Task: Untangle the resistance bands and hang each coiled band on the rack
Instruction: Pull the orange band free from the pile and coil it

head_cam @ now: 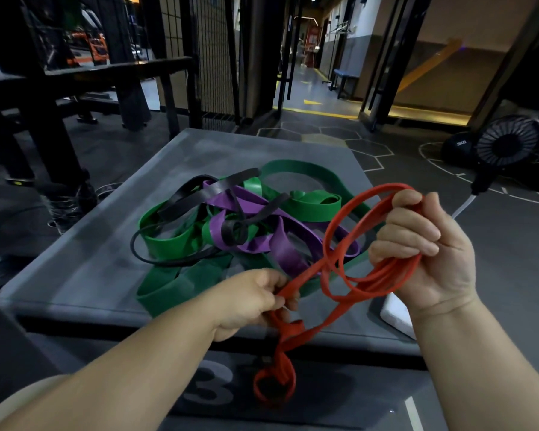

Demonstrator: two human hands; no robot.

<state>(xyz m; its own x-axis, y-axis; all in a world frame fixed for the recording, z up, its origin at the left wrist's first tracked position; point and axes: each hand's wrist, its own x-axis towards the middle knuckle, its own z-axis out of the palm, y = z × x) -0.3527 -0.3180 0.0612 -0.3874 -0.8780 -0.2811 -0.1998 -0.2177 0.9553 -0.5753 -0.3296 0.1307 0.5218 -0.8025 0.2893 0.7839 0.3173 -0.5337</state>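
step: looks like the coiling stage for the red band [305, 276]. It's up in both hands in front of the box [91, 275], and the rest is still one big knot.

right hand [423, 253]: fingers curled tight round a bunch of red loops, thumb closed over them. That's the coil.

left hand [249, 301]: lower and nearer the body, pinching one red strand between thumb and fingertips. Below it a twisted tail hangs past the box edge and ends in a small loop.

pile: green band [311, 208], purple band [290, 247] and black band [218, 189], all threaded through each other on top of the box. None coiled yet, so my guess is the job has barely started.

next move: I'd feed the slack from the left hand up into the right-hand coil. The kink in the hanging tail needs working out first, or the coil will come out lumpy. Then it needs a peg to go on.

hard to tell: whether the red loops are fully clear of the pile. They overlap the purple and green from this angle and could be touching.

hidden: no rack I can pick out. There's a dark frame off to the left, but I can't say that's it. Can't count the green bands either. A white thing under the right wrist is mostly covered.
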